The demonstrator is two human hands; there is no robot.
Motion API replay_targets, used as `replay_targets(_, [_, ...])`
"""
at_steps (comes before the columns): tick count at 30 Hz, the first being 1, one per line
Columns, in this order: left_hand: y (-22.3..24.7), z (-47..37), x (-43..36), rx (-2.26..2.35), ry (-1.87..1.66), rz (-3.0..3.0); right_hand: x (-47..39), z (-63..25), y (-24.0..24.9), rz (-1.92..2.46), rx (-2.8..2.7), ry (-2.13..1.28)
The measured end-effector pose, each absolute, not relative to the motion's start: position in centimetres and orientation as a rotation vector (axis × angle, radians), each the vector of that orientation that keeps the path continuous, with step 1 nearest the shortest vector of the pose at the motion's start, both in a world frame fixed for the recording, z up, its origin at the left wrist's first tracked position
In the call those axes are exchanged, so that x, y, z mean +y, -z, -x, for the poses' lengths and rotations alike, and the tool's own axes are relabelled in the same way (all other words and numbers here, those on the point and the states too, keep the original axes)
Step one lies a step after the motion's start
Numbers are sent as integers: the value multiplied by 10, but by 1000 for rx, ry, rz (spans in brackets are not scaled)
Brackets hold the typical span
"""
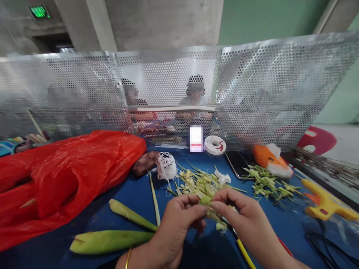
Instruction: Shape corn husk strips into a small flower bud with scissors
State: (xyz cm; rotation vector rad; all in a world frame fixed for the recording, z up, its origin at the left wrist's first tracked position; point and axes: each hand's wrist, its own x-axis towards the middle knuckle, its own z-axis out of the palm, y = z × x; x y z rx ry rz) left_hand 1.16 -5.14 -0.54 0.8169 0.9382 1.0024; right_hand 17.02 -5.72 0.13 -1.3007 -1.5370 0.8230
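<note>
Above the blue table (98,213), the fingertips of my left hand (179,220) and my right hand (244,215) meet, pinching a small folded piece of pale green leaf (205,200) between them. My fingers cover part of it. Just behind it spreads a heap of cut leaf strips (196,179). Two long green leaves (112,241) lie left of my left wrist, and a thin leaf strip (155,200) lies beyond them. Under my right hand passes a tool with a yellow handle (245,254); its kind is hidden.
A red plastic bag (70,179) fills the left. White string (166,166), a ribbon spool (215,149), a lit phone (196,138), a dark phone (235,162) and a tissue pack (270,160) stand behind. On the right are tied leaf pieces (269,183) and a yellow glue gun (322,205).
</note>
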Motion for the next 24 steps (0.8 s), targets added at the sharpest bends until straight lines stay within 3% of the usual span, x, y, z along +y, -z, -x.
replay_targets(5, [-6,-8,-48,951,-1015,-723,-53,-175,-16,1195,-1548,-953])
replay_targets(24, [3,-12,-53,937,-1055,-798,-56,-169,1,1259,-1364,-918])
